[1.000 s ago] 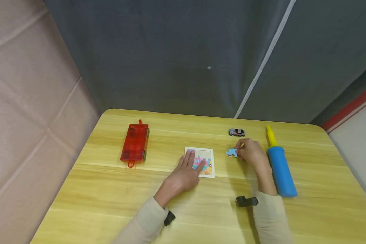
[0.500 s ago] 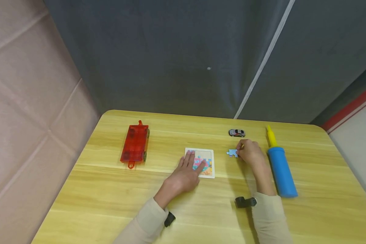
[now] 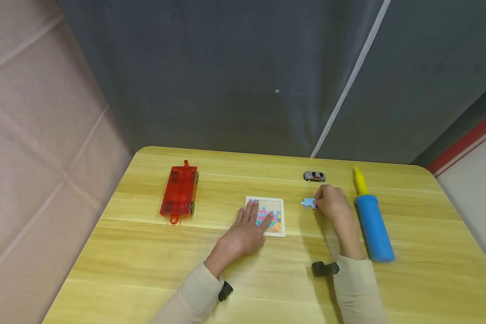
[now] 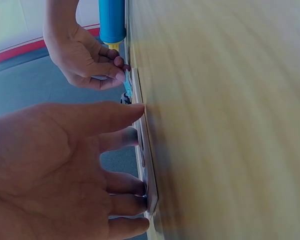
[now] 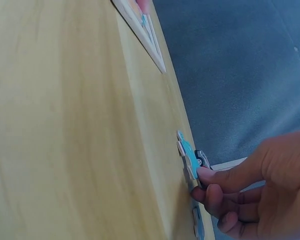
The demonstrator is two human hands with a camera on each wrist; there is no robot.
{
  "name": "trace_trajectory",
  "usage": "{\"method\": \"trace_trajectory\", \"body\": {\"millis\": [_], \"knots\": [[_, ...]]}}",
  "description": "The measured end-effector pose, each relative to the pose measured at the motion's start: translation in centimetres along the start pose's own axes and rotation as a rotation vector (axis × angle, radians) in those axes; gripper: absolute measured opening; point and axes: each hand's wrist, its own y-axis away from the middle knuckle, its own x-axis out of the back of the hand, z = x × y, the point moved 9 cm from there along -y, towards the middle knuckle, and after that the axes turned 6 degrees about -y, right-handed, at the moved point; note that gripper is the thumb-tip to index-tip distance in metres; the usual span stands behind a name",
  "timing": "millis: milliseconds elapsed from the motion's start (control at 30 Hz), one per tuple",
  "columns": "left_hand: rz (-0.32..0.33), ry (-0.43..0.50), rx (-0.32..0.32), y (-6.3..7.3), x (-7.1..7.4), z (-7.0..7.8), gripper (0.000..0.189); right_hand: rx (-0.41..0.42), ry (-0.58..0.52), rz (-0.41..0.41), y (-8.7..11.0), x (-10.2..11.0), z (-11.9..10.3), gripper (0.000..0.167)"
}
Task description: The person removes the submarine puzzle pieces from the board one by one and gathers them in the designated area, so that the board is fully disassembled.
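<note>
Light-blue, knobbed jigsaw piece (image 3: 308, 203): I see the right hand (image 3: 331, 202) pinching its edge over the wood-grained counter (image 3: 146, 261), right of the square white-framed puzzle (image 3: 282, 225); straight-fingered, the left hand (image 3: 244, 235) rests on that puzzle, probably steadying it

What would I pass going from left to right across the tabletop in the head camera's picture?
Red cart, puzzle board, puzzle piece, right hand, blue pump.

Your head view looks forward and down over the table (image 3: 125, 265); your wrist views skim it sideways, much nearer (both catch the puzzle board (image 5: 148, 44)).
</note>
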Motion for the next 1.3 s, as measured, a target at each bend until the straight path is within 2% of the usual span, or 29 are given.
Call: {"method": "trace_trajectory", "body": {"millis": [200,467,667,767,867,933,1067,1167,1300], "knots": [[0.001,-0.034,0.026,1.4,1.7,0.7,0.064,0.012,0.014,0.014,0.1,-0.1,-0.3,0.009],[0.001,-0.038,0.041,1.4,1.7,0.6,0.064,-0.025,0.047,0.016,0.1,-0.7,-0.4,0.015],[0.010,-0.066,0.096,1.3,1.8,0.4,0.066,-0.001,0.061,0.051,0.4,-0.6,-1.1,0.014],[0.014,-0.080,0.109,1.4,1.9,0.3,0.067,0.058,0.069,0.094,0.9,-0.3,-2.7,0.014],[0.017,-0.090,0.116,1.5,2.1,0.2,0.068,0.190,0.044,0.109,1.4,-0.5,-5.5,0.014],[0.015,-0.100,0.120,1.5,2.1,0.1,0.068,0.303,0.007,0.067,1.7,-1.4,-7.7,0.013],[0.004,-0.132,0.121,1.3,1.9,0.0,0.067,0.478,-0.050,-0.096,2.1,-4.5,-11.2,0.015],[0.004,-0.127,0.109,0.8,1.2,-0.1,0.067,0.513,-0.045,-0.172,2.2,-6.4,-12.6,0.021],[-0.006,-0.124,0.104,1.0,1.1,-0.1,0.068,0.495,-0.042,-0.200,1.9,-7.5,-13.6,0.021]]}}
